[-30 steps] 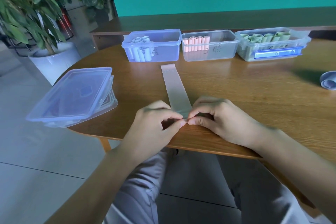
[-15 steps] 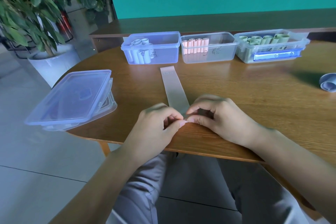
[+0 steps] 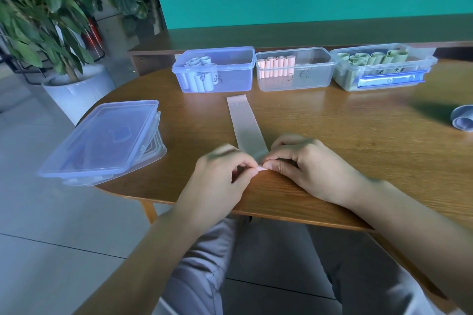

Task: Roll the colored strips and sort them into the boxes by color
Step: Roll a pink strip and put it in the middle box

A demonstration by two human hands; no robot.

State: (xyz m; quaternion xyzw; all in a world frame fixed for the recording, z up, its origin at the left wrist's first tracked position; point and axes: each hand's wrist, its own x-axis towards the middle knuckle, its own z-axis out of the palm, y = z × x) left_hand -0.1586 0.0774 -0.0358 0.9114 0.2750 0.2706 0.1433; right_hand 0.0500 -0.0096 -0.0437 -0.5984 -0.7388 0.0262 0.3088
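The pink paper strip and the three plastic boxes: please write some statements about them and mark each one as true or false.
1. Both hands pinch the near end of the flat pink paper strip; the left hand and the right hand meet there. True.
2. The clear middle plastic box holds green rolls. False: it holds pink rolls; the green rolls are in the right clear box.
3. The blue-tinted plastic box on the left holds pale blue rolls. True.
4. The strip is already fully rolled. False: most of it lies flat on the wooden table.
5. The stacked plastic lids cover the boxes. False: they lie at the table's left edge; the boxes are open.
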